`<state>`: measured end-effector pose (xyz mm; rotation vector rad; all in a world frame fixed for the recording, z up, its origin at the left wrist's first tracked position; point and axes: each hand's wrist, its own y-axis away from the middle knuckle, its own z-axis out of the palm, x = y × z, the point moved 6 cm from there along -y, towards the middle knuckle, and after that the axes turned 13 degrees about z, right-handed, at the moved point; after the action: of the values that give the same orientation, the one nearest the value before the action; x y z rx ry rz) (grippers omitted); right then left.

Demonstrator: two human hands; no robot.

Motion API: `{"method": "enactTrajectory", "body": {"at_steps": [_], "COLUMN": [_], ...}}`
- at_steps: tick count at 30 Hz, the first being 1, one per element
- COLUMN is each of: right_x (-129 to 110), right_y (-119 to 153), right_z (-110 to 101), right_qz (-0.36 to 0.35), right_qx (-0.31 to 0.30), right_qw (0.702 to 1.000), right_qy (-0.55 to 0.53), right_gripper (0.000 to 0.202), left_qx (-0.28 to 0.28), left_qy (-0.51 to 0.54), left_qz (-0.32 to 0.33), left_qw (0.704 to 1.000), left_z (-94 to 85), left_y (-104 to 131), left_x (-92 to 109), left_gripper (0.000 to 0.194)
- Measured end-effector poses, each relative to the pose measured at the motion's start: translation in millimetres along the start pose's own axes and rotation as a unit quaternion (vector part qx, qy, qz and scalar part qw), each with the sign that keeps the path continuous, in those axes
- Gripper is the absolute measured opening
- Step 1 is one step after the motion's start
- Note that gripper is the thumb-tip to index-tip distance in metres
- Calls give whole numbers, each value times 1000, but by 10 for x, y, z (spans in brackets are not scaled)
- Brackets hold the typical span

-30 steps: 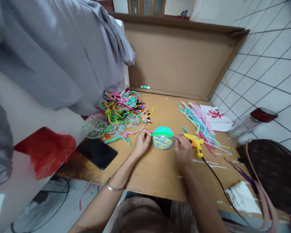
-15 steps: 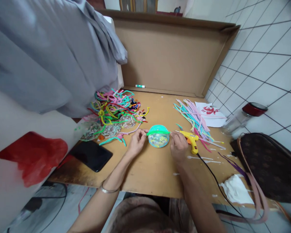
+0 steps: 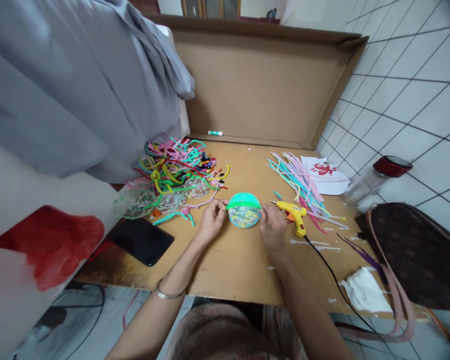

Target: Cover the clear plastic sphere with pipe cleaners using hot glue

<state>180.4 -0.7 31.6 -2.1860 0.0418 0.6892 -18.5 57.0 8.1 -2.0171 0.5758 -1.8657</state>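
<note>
Head view showed the person's two hands set apart, one on each side of a round piece [image 3: 244, 218] that lay on the desk [image 3: 228, 270], in the bare stretch near its front edge. The piece had a turquoise rim and upper part, with a clear, mottled lower part. A green strip [image 3: 243, 204] ran straight across it from side to side. The left hand [image 3: 212, 218] had thumb and fingertips pinched on the strip's left end; the right hand [image 3: 273, 225] was closed at the other end, its fingertips just at the rim.

By its look, the strip was light, soft and bendable, likely to sag or kink in the middle unless kept gently taut, so its two ends seemed the right place to hold. The round piece seemed light too. Its clear part was shiny and perhaps thin plastic, liable to slip under dry fingertips or dent if squeezed; the rim looked the safer hold. Whether anything fixed the strip to the piece could not be told.

A yellow glue gun [image 3: 293, 212] lay just beside the right hand, its nozzle toward the piece. A tangle of coloured stems [image 3: 172, 165] lay beyond the left hand, and a bundle of pastel strips [image 3: 298, 180] beyond the gun.
</note>
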Motion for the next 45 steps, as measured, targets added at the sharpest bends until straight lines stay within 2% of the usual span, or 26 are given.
{"method": "enactTrajectory", "body": {"at_steps": [4,11,20,27,35,40,45], "right_x": [-9,-42,-105,-48,1,63,44], "right_y": [-5,7,-68,-126,-127,-121,-120], "right_z": [4,3,-54,-59,-47,-16,-1], "right_qz": [-7,-34,-9,10,3,30,20], "right_qx": [-19,-19,-13,-50,-28,-26,-44], "right_qw": [1000,997,998,995,996,996,996], "right_qy": [15,64,-55,-81,-79,-77,-81], "right_gripper": [26,28,23,18,19,21,25], "left_qx": [3,-2,4,12,19,23,25], "left_qy": [-2,-13,4,111,247,269,287], "left_qz": [1,0,-5,-89,-154,-162,-173], "left_qw": [1000,1000,1000,990,956,949,942], "left_z": [4,25,34,73,126,125,130], "left_y": [-4,2,9,15,36,30,37], "left_x": [16,16,-26,-189,-261,-291,-342], "left_gripper": [23,21,23,28,43,45,42]}}
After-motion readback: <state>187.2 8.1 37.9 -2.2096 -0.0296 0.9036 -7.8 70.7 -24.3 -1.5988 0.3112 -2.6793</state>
